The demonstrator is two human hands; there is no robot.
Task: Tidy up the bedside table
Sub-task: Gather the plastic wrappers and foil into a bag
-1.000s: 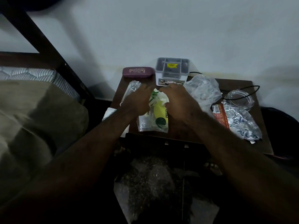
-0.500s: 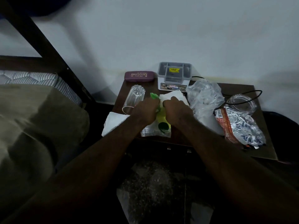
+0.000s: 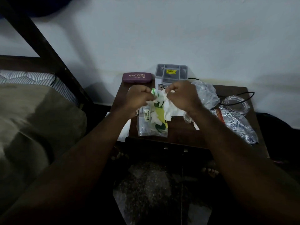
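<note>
On the dark wooden bedside table (image 3: 181, 133), both hands are raised a little above the top. My left hand (image 3: 138, 99) grips the top of a clear, yellow and green plastic packet (image 3: 152, 122) labelled "mix dry fruit". My right hand (image 3: 181, 96) grips a crumpled white tissue (image 3: 168, 108) together with the packet's top. The packet's lower part hangs down to the table's front edge.
A maroon spectacle case (image 3: 137, 77) and a grey organiser box (image 3: 171, 73) stand at the back. To the right lie a clear plastic bag (image 3: 206, 93), a glass bowl (image 3: 235, 104) under a black cable (image 3: 240, 98), and a foil wrapper (image 3: 237, 125). A bed (image 3: 32, 111) is on the left.
Both hands have lifted from the table top and drawn the packet's top and the white tissue upward. The drinking glass at the left is now hidden behind my left hand.
</note>
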